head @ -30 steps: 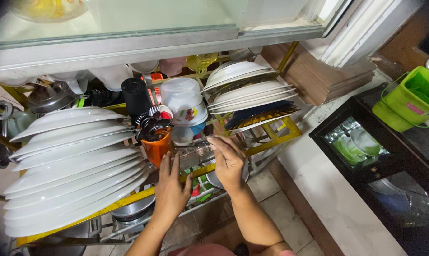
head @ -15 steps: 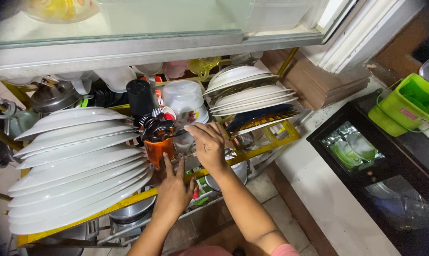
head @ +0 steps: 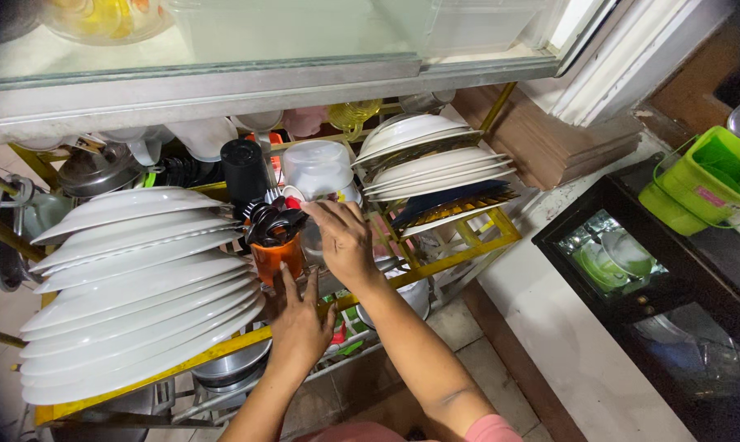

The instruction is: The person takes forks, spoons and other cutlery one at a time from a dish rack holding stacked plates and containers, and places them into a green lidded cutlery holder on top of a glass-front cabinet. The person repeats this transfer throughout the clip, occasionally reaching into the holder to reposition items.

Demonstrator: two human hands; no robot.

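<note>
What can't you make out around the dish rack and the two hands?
Head view only:
- Fingertips of the right hand: tucked behind the rack's items, so what they touch is unclear.
- Left hand: its palm faces away, against the orange cup; any grip is hidden.
- Large white plates: their lower edges sit behind the yellow rack rail.

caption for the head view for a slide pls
Two hands at a crowded yellow dish rack: left hand against an orange utensil cup, right hand reaching beside it, white plates stacked alongside.
</note>
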